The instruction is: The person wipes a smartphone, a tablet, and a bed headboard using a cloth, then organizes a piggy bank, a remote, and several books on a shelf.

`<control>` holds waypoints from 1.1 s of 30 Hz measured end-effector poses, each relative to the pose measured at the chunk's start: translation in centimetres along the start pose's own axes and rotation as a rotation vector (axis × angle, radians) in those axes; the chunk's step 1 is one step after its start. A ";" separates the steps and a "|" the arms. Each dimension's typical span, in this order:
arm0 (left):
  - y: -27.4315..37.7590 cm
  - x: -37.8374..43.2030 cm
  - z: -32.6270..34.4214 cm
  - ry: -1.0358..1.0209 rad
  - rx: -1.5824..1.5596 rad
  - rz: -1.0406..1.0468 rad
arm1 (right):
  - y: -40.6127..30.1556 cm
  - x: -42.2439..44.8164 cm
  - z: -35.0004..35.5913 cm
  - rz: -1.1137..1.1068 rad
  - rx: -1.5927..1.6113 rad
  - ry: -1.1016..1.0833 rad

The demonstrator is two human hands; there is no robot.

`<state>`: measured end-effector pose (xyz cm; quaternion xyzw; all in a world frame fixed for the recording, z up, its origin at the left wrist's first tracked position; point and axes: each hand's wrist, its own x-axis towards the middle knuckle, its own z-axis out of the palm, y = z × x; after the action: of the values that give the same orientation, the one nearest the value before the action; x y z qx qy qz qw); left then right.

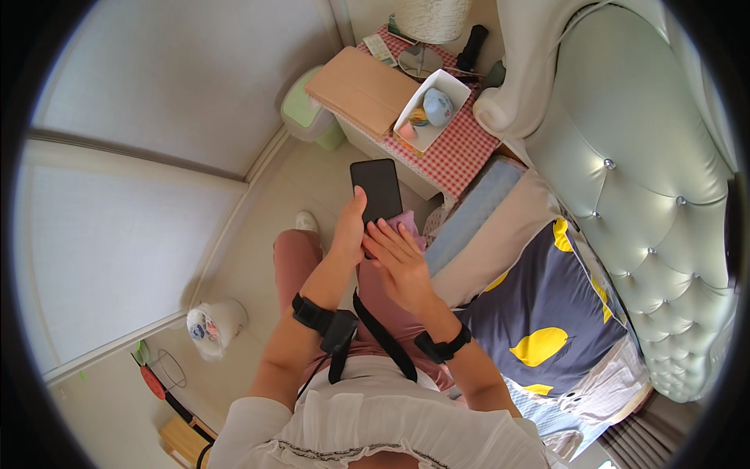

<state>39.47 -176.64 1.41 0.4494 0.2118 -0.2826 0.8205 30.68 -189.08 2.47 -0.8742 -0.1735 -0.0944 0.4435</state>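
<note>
My left hand (350, 225) grips a black smartphone (376, 189) along its left side, with the thumb on its edge. The phone's dark face points up at me, above my lap. My right hand (404, 267) lies over the phone's lower end, fingers stretched out. Beneath those fingers is a pink cloth (412, 225), bunched and pressed against the phone; its larger part is hidden by the hand.
A bedside table with a red checked cloth (448, 167) carries a cardboard box (369, 88), a white open box (430, 138) and a lamp (432, 20). At right are a patterned pillow (515, 311) and a tufted headboard (638, 176). Bins (302, 111) stand on the floor.
</note>
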 end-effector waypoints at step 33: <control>0.6 12.6 2.1 -0.114 0.971 0.620 | 7.3 16.6 -11.9 0.710 -0.544 0.390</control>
<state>49.56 -181.62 -4.77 0.7996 -0.1285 -0.1175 0.5748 48.64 -199.06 9.35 -0.9296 0.2525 -0.1415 0.2279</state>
